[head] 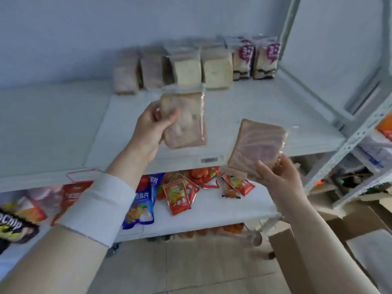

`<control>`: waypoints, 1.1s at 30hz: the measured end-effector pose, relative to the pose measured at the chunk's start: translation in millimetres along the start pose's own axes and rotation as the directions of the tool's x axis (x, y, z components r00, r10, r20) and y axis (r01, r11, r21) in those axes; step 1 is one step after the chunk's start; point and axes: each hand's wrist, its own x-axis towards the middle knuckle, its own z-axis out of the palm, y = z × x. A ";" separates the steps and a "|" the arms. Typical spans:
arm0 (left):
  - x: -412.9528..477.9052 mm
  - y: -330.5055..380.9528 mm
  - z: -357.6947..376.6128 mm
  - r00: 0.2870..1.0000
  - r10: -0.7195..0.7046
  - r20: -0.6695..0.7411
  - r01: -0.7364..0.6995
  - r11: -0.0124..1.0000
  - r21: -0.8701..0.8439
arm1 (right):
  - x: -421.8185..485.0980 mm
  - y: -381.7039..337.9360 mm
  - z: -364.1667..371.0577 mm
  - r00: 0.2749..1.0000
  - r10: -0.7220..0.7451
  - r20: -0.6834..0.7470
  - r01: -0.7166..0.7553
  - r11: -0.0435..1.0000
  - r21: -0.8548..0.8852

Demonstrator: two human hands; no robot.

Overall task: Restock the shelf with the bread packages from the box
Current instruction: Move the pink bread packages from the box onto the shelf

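Head view. Left hand just off frame centre toward 11 o'clock, white cuff on the forearm. Its thumb lies across the front of the left bread package and the fingers curl round the package's 9 o'clock edge, pinching it. The package is held clear above the shelf, broad face to camera, long axis 12–6 o'clock, sealed clear flap pointing to 12. Right hand at 4 o'clock grips the lower end of the right bread package, fingers curled round it. This package is in the air in front of the shelf's front edge, marbled pink-brown face to camera, long axis tilted about 1–7 o'clock. The two packages are apart. At 12 o'clock, at the back of the shelf, a row of bread packages stands upright. The two purple-labelled packs are at its 3 o'clock end, label text too blurred to read. Price tag on the shelf edge, unreadable. Lower shelf carries red sachets and a blue packet, print illegible. Black bag at 8 o'clock shows the letters "chip". Open cardboard box at 4–5 o'clock, on the floor.
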 end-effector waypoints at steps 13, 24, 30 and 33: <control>138.0 -27.8 -180.4 0.969 -0.051 -0.240 0.083 0.989 0.124 | 125.7 1.5 241.8 0.988 -0.011 0.154 0.028 0.994 -0.110; 274.2 -50.7 -189.4 0.968 0.029 -0.250 0.037 0.967 0.253 | 269.4 -10.2 324.5 0.985 -0.150 0.082 0.170 0.916 -0.364; 300.1 -62.6 -185.9 0.931 0.176 -0.320 -0.023 0.903 0.429 | 287.7 4.5 344.6 0.960 -0.270 -0.071 0.189 0.815 -0.547; 298.6 -64.0 -179.1 0.885 0.237 -0.400 -0.053 0.906 0.420 | 290.6 9.7 354.5 0.955 -0.287 -0.075 0.188 0.779 -0.598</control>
